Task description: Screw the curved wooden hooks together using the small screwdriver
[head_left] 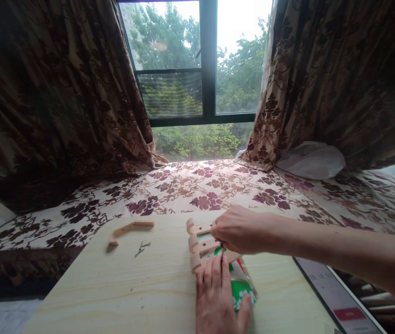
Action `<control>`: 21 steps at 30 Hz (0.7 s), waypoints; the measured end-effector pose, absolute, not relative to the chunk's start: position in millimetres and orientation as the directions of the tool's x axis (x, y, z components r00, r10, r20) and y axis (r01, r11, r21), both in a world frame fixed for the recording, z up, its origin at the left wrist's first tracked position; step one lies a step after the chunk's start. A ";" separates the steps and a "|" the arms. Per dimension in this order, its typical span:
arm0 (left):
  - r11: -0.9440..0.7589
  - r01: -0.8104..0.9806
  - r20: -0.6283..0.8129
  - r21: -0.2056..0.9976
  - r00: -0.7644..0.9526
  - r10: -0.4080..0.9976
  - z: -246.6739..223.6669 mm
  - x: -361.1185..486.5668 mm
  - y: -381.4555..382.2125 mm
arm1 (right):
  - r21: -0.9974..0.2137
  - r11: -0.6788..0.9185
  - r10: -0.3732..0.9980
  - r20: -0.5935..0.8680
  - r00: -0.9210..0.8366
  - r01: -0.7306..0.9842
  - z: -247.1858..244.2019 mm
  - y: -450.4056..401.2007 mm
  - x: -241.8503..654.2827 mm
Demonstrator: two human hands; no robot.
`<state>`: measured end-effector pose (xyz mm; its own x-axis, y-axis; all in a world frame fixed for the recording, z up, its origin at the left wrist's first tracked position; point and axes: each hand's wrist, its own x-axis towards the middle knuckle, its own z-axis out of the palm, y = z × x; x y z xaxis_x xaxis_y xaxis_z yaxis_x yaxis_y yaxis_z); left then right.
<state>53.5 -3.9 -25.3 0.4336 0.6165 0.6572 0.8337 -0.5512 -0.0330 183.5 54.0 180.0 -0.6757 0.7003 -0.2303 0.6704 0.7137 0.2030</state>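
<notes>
Three curved wooden hooks with dark holes lie side by side on a green-and-white packet: a far hook, a middle hook and a near hook. My left hand rests palm down over the near hook and the packet, its fingers stretched out. Above the hooks, my right hand is closed in a pinch. Something thin and dark shows below its fingertips, too small and partly hidden to name. A separate wooden hook lies on its side at the left, beside several small dark screws.
The pale wooden table stands against a ledge with flowered cloth. A tablet-like device with a lit screen lies at the right edge, under my right forearm. A white plastic bag sits by the curtain.
</notes>
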 end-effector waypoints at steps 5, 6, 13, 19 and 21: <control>-0.551 0.834 0.651 -0.029 0.434 0.623 -24.2 53.0 -5.5 | 0.207 0.693 0.720 -0.238 -0.652 0.690 179.6 56.9 181.5; -0.550 0.834 0.652 -0.030 0.434 0.622 -23.9 53.0 -5.6 | 0.212 0.686 0.727 -0.234 -0.646 0.696 180.3 57.0 180.7; -0.544 0.838 0.658 -0.030 0.427 0.620 -22.4 53.9 -4.9 | 0.209 0.687 0.726 -0.223 -0.650 0.696 190.9 51.5 178.3; -0.548 0.836 0.653 -0.035 0.435 0.621 -20.5 52.9 -4.6 | 0.155 0.722 0.687 -0.280 -0.671 0.674 187.8 51.5 177.9; -0.554 0.832 0.656 -0.037 0.439 0.615 -20.5 52.6 -4.7 | 0.166 0.708 0.703 -0.268 -0.659 0.687 186.3 51.7 177.7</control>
<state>52.6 -4.7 -20.5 0.4386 0.6145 0.6558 0.8319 -0.5537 -0.0375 177.7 51.7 186.3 -0.6593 0.7026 -0.2678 0.6869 0.7076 0.1655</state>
